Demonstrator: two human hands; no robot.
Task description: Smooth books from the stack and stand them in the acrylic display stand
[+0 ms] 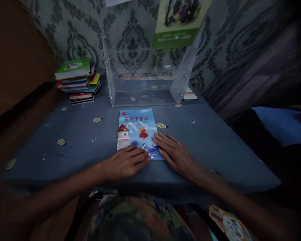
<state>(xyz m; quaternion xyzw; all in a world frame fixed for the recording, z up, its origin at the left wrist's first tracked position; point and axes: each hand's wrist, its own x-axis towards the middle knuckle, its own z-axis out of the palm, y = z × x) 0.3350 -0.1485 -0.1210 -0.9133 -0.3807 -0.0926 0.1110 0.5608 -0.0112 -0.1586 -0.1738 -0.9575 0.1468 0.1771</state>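
Head view shows a thin children's picture book (136, 130) lying flat, cover up, on the blue patterned tablecloth (210, 140). Its glossy cover probably slides easily, and it looks light and bendable, best lifted by the near edge or spine. The left hand (126, 163) rests flat with fingers spread on its lower edge, gripping nothing; the right hand (173, 152) lies open on the lower right corner. Behind stands a clear acrylic stand (142, 90), with a stack of books (77, 80) far left, against damask wallpaper (132, 36).

Home room: damask wallpaper (135, 36), patterned cloth on table (203, 134), stacked children's books (77, 80).
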